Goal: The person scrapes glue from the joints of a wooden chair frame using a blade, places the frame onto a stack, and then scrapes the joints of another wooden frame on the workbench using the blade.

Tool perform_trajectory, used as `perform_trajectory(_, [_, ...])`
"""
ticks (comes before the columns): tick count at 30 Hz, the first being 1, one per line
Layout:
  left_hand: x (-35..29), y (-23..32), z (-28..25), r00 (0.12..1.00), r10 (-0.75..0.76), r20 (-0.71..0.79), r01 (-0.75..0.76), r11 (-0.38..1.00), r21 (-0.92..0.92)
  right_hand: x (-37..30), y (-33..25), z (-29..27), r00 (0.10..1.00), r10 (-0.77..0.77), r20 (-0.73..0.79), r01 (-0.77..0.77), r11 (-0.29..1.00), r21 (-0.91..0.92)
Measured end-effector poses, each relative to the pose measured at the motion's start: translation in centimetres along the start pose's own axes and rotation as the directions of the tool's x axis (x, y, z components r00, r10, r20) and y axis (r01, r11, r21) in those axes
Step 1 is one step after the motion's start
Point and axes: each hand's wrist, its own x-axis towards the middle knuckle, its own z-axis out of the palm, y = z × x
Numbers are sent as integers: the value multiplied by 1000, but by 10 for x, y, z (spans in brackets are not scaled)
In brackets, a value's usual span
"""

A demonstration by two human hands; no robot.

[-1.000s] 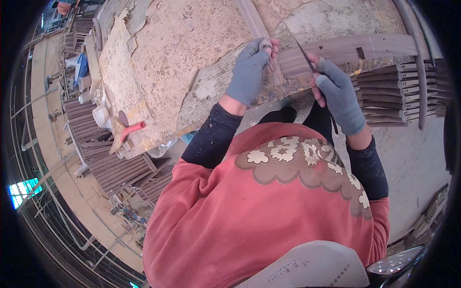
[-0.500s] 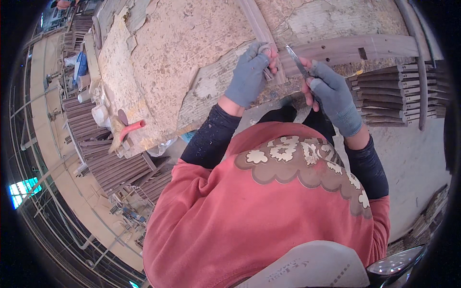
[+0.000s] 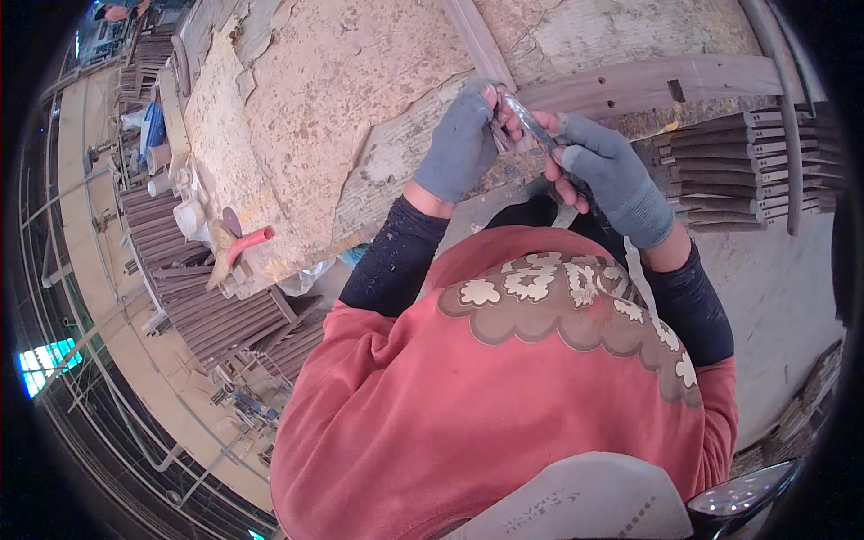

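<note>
My right hand point(image 3: 603, 166), in a grey glove with bare fingertips, is closed around a knife with a narrow metal blade point(image 3: 529, 120). The blade points up and left, its tip at the fingers of my left hand point(image 3: 461, 144). That hand wears a matching glove, and its fingers are curled shut near the corner of a wooden frame. Whatever they pinch is mostly hidden. Just beyond my hands, a brown wooden bar point(image 3: 481, 40) meets a curved wooden rail point(image 3: 661, 84) with small holes and a dark rectangular slot.
The frame lies on a worn, peeling workbench point(image 3: 297, 117). Stacked wooden pieces point(image 3: 715, 171) sit at the right, and more wooden strips point(image 3: 202, 297) are piled at the left. A red tube-like handle point(image 3: 250, 243) and a white cup point(image 3: 189, 218) rest at the bench's left edge.
My right hand has moved left and slightly down, bringing the blade's tip from open space to the left hand's fingers. The left hand has barely shifted.
</note>
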Motion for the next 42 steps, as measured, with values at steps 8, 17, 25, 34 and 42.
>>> perform_trajectory(8, [5, -7, -9, 999, 3, -43, -1, 999, 43, -3, 3, -1, 995, -97, 26, 94, 993, 75])
perform_trajectory(17, [80, 31, -42, 955, 278, -107, -217, 894, 392, 4, 31, -28, 986, -92, -137, 12, 869, -495])
perform_trajectory(25, [132, 9, -48, 822, 559, 105, -284, 243, 928, 15, 48, 2, 954, -294, -63, 18, 264, -964])
perform_trajectory(34, [132, -11, -38, 682, 687, 251, -283, -69, 957, -3, 46, 2, 983, -183, -20, 24, 233, -972])
perform_trajectory(42, [131, -11, -35, 637, 731, 245, -274, -82, 958, 15, 45, -6, 941, -325, -89, -2, 257, -966])
